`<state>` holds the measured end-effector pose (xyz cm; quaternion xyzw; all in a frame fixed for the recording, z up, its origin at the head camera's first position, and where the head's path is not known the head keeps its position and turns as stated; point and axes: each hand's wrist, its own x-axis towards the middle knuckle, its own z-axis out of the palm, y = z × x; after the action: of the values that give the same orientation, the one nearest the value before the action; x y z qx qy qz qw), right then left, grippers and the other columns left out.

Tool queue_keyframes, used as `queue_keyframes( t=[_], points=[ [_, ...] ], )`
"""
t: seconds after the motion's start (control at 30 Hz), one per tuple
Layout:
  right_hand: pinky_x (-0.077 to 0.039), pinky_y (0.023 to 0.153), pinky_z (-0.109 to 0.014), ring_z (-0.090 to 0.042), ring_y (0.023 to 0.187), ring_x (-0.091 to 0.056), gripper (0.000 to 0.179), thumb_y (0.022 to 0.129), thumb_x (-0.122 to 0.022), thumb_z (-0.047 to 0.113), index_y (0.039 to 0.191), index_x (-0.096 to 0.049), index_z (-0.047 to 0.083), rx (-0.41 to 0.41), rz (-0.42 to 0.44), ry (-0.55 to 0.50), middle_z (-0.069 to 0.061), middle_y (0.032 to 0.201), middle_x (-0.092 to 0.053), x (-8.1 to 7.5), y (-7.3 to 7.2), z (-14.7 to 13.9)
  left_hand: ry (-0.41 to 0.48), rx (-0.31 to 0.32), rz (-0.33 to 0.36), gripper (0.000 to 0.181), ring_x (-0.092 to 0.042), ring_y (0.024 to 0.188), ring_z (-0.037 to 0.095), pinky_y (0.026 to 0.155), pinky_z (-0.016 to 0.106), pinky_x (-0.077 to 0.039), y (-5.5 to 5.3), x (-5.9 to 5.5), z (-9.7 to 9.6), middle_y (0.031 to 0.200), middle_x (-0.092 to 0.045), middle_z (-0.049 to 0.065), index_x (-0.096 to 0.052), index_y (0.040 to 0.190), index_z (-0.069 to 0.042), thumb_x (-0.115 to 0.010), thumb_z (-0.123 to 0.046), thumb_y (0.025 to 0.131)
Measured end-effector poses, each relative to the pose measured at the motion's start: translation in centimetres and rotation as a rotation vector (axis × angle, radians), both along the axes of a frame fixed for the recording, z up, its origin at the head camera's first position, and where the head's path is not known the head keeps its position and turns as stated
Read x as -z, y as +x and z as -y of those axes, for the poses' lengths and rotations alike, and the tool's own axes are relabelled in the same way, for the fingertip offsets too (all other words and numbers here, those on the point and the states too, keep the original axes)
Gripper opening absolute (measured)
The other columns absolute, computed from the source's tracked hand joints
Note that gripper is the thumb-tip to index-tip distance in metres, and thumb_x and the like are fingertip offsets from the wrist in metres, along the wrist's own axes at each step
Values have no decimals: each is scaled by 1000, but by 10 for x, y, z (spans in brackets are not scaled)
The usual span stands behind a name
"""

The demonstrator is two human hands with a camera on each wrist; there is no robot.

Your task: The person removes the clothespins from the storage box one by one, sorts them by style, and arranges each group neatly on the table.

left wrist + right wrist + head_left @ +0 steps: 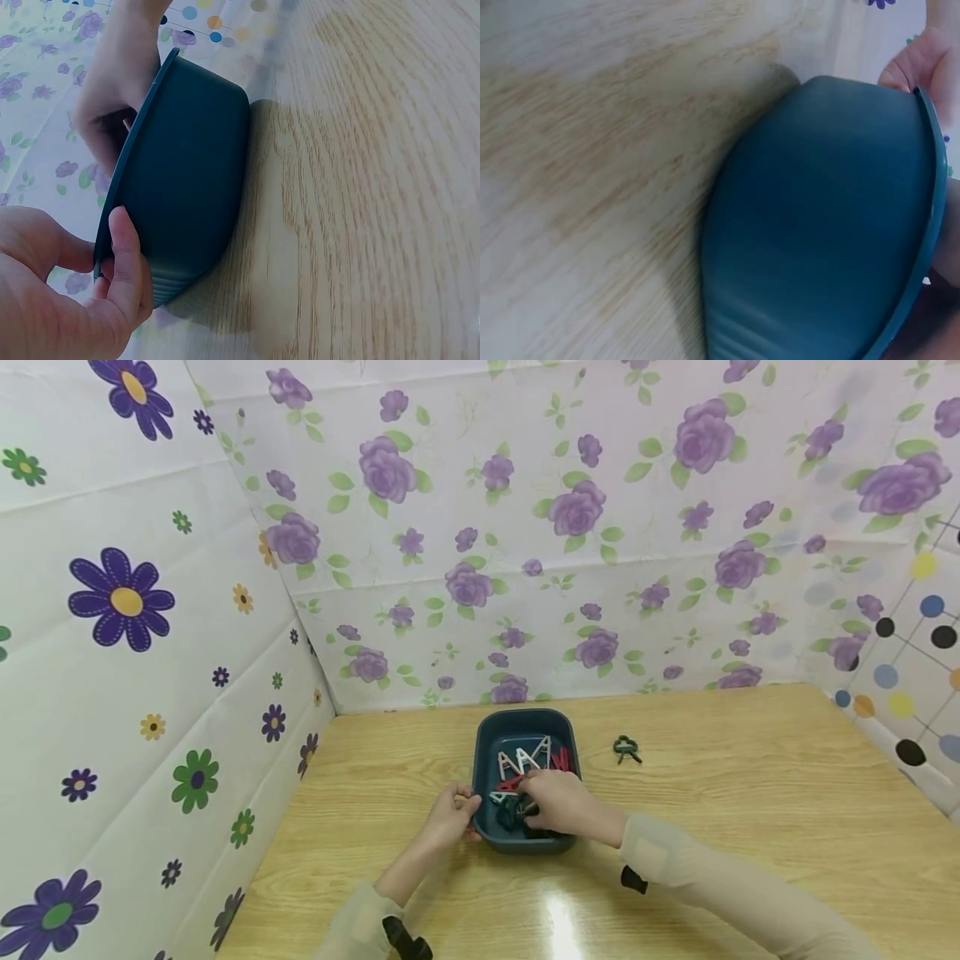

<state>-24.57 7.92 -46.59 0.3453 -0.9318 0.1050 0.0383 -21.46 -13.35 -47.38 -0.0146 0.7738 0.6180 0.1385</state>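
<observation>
A dark teal plastic basin (525, 846) stands on the wooden table, several clips lying inside. My left hand (450, 817) pinches the basin's left rim, thumb inside and fingers against the outer wall, as the left wrist view shows. Inside the basin is my right hand (566, 806), its fingers down at a dark green item (507, 812). Whether they grip it is hidden. White A-shaped clips (527, 760) lie toward the back, with a red clip (512, 783) and a pale clip (503, 796) nearer the fingers. The basin wall (817, 217) blocks the right wrist view.
On the table, to the right of the basin, lies a dark green clip (625, 746). A flowered sheet (465, 552) hangs along the table's back edge, and another patterned sheet (150, 693) covers the left side.
</observation>
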Motion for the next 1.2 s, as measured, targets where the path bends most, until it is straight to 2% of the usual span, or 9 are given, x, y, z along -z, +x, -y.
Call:
queue_keyframes(
  t=[0.1, 0.2, 0.4, 0.57, 0.67, 0.8, 0.83, 0.93, 1.2],
  points=[
    [-47, 49, -23, -12, 69, -62, 37, 76, -81, 29, 106, -71, 11, 8, -7, -60, -3, 95, -68, -1, -2, -5, -1, -3, 4, 14, -55, 56, 11, 57, 30, -57, 0, -1, 0, 81, -59, 12, -40, 109, -3, -46, -15, 103],
    [-49, 54, -22, -11, 71, -62, 36, 77, -81, 27, 108, -71, 11, 22, -20, -114, -4, 98, -69, -1, -4, -9, 3, -6, 8, 14, -56, 56, 10, 57, 29, -57, 1, -1, 0, 82, -59, 12, -41, 109, -3, -46, -14, 103],
    [-45, 51, -18, -10, 70, -62, 36, 79, -79, 26, 111, -70, 12, 28, 12, -213, -9, 103, -68, 0, -4, -18, 5, 2, -6, 13, -56, 55, 10, 56, 28, -57, 2, -1, 0, 85, -62, 16, -40, 107, -1, -45, -13, 103],
    [-46, 53, -16, -10, 67, -62, 36, 80, -79, 26, 110, -69, 9, 20, -29, -280, -9, 96, -67, 4, -6, -24, 5, 5, 5, 15, -56, 56, 10, 58, 31, -57, 1, -1, 0, 87, -62, 17, -41, 110, -1, -45, -14, 103],
    [-44, 54, -16, -13, 67, -60, 37, 80, -79, 27, 110, -69, 8, 34, -62, -338, -8, 90, -66, 6, -8, -27, 9, 5, 9, 14, -56, 57, 10, 60, 32, -58, 5, -10, -1, 85, -61, 15, -41, 109, 0, -44, -12, 103],
    [-43, 54, -17, -15, 68, -57, 36, 79, -80, 25, 109, -69, 7, 65, -72, -440, -8, 88, -64, 7, -9, -33, 5, 0, 4, 13, -55, 56, 10, 59, 32, -58, 5, -9, -1, 82, -59, 13, -41, 108, -1, -44, -13, 103],
    [-43, 55, -17, -16, 68, -57, 37, 79, -80, 25, 109, -69, 7, 71, -71, -458, -8, 88, -64, 7, -8, -35, 6, 0, -1, 14, -55, 56, 10, 59, 32, -57, 3, -5, -1, 82, -59, 13, -40, 108, -1, -45, -14, 103],
    [-42, 55, -18, -15, 68, -55, 38, 79, -81, 26, 110, -69, 7, 85, -71, -478, -7, 89, -64, 6, -8, -39, 4, 3, -9, 14, -56, 55, 11, 58, 33, -57, 1, 0, 0, 83, -60, 14, -41, 107, -1, -44, -14, 103],
    [-42, 54, -19, -5, 66, -50, 38, 82, -77, 26, 114, -68, 7, 135, -26, -510, -7, 90, -65, 6, -8, -50, -2, -2, -11, 14, -55, 56, 12, 57, 31, -56, 4, -4, -1, 82, -59, 14, -40, 108, -1, -45, -14, 103]
  ],
)
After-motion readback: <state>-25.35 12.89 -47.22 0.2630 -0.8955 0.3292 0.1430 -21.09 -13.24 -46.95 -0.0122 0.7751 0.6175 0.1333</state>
